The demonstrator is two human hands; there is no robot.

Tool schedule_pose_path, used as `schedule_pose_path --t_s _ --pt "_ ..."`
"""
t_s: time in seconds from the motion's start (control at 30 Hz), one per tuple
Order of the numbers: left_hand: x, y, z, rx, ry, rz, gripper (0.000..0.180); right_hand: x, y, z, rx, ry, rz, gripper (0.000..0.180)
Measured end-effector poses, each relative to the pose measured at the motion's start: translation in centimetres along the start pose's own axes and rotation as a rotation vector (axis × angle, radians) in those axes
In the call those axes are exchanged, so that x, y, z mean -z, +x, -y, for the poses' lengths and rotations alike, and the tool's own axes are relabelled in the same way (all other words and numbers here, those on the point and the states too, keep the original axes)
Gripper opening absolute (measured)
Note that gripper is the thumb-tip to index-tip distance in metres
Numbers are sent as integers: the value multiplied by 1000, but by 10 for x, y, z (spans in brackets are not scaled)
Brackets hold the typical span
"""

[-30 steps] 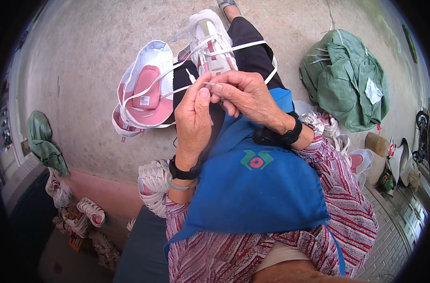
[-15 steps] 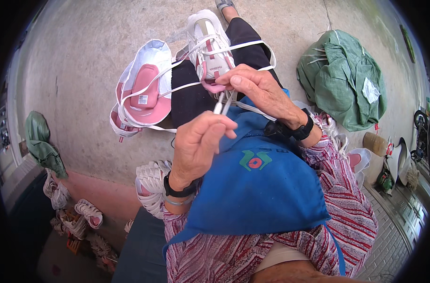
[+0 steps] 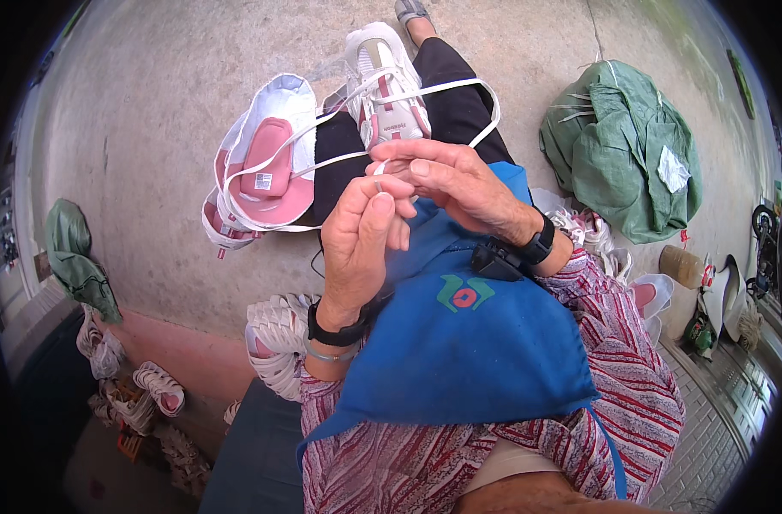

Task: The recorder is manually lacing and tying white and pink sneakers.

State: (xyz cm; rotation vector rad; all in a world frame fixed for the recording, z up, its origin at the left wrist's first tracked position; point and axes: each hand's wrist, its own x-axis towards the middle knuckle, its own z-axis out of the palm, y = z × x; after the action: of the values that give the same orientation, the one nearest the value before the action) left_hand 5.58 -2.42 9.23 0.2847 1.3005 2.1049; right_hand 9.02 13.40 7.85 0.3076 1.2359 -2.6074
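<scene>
A white, grey and pink sneaker (image 3: 401, 118) rests on my dark-trousered leg, its toe pointing away from me. Its loose white shoelace (image 3: 456, 84) loops out to the right and across to the left. Close to the sneaker's near end, my left hand (image 3: 356, 244) is closed, thumb and forefinger pinching a lace end. My right hand (image 3: 472, 184) meets it fingertip to fingertip, its fingers bent over a short white bit of lace; part of that grip is hidden. Left of my leg sits the other sneaker (image 3: 293, 101), pink insole showing and lace strands across it.
A big green sack (image 3: 622, 154) stands on the concrete floor at right. Several laced shoes (image 3: 279, 343) lie by my left elbow, with more (image 3: 161, 385) at lower left. A smaller green sack (image 3: 78, 257) is at far left. My blue apron (image 3: 485, 360) covers my lap.
My hands have come together. The left has risen toward the right, and the right has drawn back slightly from the sneaker's near end. The lace ends between them are now mostly covered by fingers.
</scene>
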Motion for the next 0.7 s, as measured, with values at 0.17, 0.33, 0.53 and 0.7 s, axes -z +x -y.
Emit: schedule_pose_path --t_s 0.17,0.33,0.53,0.7 --pt "3 -1 6 -45 271 100 21 1 -2 2 -111 -73 29 45" --pt "1 5 18 -111 556 60 18 6 1 -10 -83 43 -44 37" --pt "0 10 7 -267 738 70 16 5 11 7 228 -7 -123 25" --pt "44 -6 -41 -462 395 -176 20 67 -40 181 693 -18 -141 29"
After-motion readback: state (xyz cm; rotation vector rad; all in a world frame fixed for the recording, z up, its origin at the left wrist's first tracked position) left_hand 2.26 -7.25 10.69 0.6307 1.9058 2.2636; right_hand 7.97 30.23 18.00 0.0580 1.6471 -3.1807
